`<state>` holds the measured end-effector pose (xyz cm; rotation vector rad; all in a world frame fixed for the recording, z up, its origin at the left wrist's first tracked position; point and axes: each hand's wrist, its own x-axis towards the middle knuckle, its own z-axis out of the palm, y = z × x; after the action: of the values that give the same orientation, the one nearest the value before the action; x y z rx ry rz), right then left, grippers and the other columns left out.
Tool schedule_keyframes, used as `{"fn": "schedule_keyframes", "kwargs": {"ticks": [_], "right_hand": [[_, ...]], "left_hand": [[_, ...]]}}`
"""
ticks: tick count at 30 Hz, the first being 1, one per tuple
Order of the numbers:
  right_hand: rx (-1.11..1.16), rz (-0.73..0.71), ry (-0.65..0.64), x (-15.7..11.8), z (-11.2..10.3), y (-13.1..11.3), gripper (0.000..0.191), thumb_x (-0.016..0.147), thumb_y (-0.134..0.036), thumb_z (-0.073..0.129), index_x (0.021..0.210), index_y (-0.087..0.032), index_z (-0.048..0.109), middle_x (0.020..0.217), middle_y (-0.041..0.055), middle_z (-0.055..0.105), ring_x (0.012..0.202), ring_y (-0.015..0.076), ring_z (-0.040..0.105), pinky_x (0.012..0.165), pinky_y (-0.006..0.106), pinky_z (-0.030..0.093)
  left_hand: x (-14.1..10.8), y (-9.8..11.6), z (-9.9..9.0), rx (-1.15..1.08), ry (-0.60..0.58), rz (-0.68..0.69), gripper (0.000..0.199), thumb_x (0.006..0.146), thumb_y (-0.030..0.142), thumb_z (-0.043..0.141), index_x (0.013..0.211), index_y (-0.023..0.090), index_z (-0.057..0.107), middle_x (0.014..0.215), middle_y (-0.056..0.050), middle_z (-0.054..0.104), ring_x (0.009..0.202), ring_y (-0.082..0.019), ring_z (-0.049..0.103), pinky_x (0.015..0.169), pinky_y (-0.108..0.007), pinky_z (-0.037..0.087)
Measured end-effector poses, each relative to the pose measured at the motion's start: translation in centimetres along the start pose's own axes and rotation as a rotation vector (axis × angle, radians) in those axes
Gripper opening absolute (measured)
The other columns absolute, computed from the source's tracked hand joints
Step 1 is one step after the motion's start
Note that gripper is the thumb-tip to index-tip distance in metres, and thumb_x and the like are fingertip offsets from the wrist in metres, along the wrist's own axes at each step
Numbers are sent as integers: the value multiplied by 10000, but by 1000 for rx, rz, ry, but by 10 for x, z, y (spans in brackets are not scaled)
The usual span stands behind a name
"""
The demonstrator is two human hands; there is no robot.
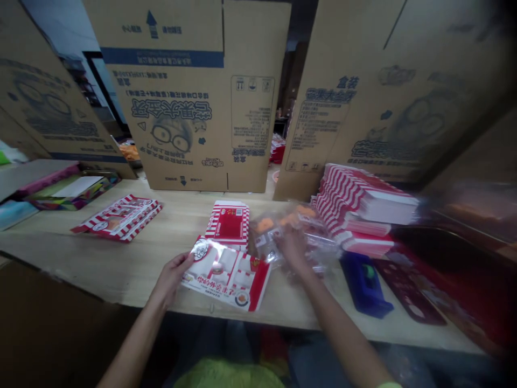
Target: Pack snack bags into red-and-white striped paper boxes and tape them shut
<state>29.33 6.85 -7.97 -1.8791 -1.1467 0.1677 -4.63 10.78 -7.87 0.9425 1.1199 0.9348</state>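
Note:
My left hand [177, 274] pinches the left edge of a red and white printed sheet [230, 275] with pale panels and a glossy surface. The sheet is tilted over the front part of the table. Behind it, partly covered, lies a flat red and white striped carton [229, 221]. My right hand [293, 248] reaches onto a pile of clear plastic packets [269, 245] with orange pieces inside. Motion blurs its fingers, so whether they grip a packet cannot be told.
Striped folded cartons [355, 199] are stacked at the right, behind a blue tape dispenser [365, 285]. Another printed package [121, 217] lies on the left of the wooden table [177, 215], near a colourful box [76, 191]. Tall cardboard sheets [194, 118] stand along the back.

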Motion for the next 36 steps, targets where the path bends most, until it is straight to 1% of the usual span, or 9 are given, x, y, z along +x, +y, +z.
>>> {"fn": "schedule_keyframes", "kwargs": {"ticks": [5, 9, 12, 15, 19, 25, 28, 32, 36], "right_hand": [[30, 148, -119, 26, 16, 5, 250, 488, -132, 723, 530, -201, 487, 591, 62, 585, 778, 299, 601, 701, 389, 411], [184, 206, -166, 26, 12, 10, 235, 506, -162, 697, 496, -199, 464, 455, -12, 488, 541, 205, 549, 553, 319, 401], [344, 218, -79, 10, 5, 8, 228, 566, -258, 690, 703, -188, 523, 617, -13, 573, 597, 174, 568, 562, 298, 442], [619, 245, 95, -11, 1, -2, 391, 611, -356, 698, 920, -212, 505, 811, -23, 605, 693, 143, 591, 630, 293, 495], [1132, 330, 225, -31, -4, -18, 452, 526, -264, 803, 904, -205, 562, 853, -29, 630, 750, 117, 612, 718, 263, 522], [1310, 510, 213, -35, -11, -12, 323, 552, -171, 796, 801, -201, 592, 783, -40, 656, 739, 133, 639, 677, 268, 564], [1346, 549, 232, -34, -14, -6, 257, 603, -165, 771, 793, -194, 601, 805, -24, 668, 791, 139, 648, 729, 274, 571], [1434, 586, 123, -40, -12, -8, 291, 627, -179, 764, 882, -201, 626, 891, -10, 685, 880, 150, 644, 815, 296, 559], [1412, 595, 1, -54, -8, -13, 262, 612, -228, 787, 822, -220, 630, 823, -29, 684, 911, 141, 631, 836, 258, 537]], "left_hand": [[-5, -13, -12, -163, 34, -46, 421, 585, 339, 820, 903, 130, 637, 689, 4, 693, 550, -128, 619, 532, -216, 489], [-4, -20, -21, -296, 122, -57, 347, 605, 237, 804, 869, 141, 600, 688, 0, 696, 559, -146, 645, 540, -241, 523], [-3, -25, -24, -359, 164, -47, 297, 641, 189, 774, 864, 137, 586, 696, -14, 702, 572, -159, 662, 552, -256, 543], [-3, -29, -25, -395, 156, -47, 284, 659, 174, 763, 879, 120, 591, 731, -41, 712, 593, -169, 675, 568, -263, 557], [-3, -34, -27, -431, 110, -39, 279, 670, 158, 755, 894, 114, 596, 760, -62, 720, 620, -185, 685, 583, -278, 570], [-1, -36, -40, -430, 76, -56, 261, 675, 128, 747, 887, 119, 596, 749, -59, 721, 624, -190, 690, 576, -271, 572], [-1, -39, -43, -436, 39, -77, 262, 692, 128, 736, 916, 118, 599, 792, -72, 728, 659, -195, 695, 610, -287, 581], [-3, -42, -37, -428, 3, -106, 260, 708, 137, 725, 934, 116, 598, 794, -83, 730, 674, -211, 699, 633, -311, 584], [-5, -41, -33, -454, -31, -129, 249, 725, 149, 711, 947, 115, 604, 803, -93, 733, 687, -215, 703, 647, -313, 585]]}}
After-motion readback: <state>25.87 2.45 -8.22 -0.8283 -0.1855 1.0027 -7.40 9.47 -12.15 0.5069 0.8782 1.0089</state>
